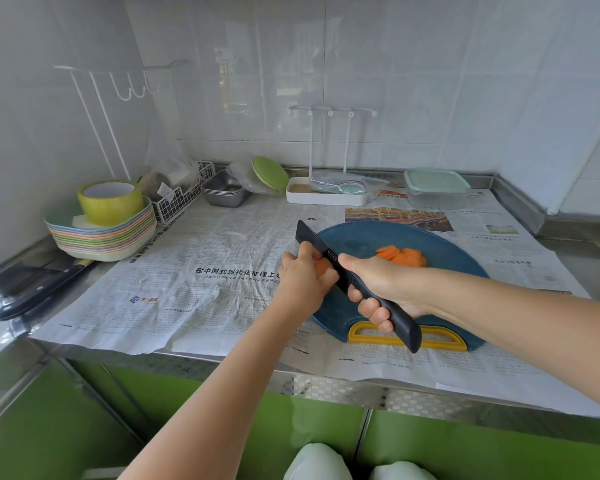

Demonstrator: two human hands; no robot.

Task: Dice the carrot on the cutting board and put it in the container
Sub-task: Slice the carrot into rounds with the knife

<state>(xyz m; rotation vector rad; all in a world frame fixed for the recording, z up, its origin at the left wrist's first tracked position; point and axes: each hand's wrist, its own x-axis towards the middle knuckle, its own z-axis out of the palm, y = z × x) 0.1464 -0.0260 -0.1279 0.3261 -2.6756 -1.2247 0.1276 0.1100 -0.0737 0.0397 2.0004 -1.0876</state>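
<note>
A round blue cutting board (357,237) with a yellow handle lies on the newspaper-covered counter. My left hand (303,275) grips the remaining carrot piece (322,266) at the board's left side; only a bit of orange shows under the fingers. My right hand (381,289) holds the handle of a black knife (314,240), whose blade rests against the carrot beside my left fingers. A pile of orange carrot slices (402,255) lies to the right of the blade. A clear container with a pale green lid (435,187) stands at the back right.
A stack of pastel plates (104,237) with a tape roll sits far left, and a dark-handled knife (39,292) lies in front of it. A wire basket (181,199), metal trays (224,192) and a white rack base (326,197) line the back wall.
</note>
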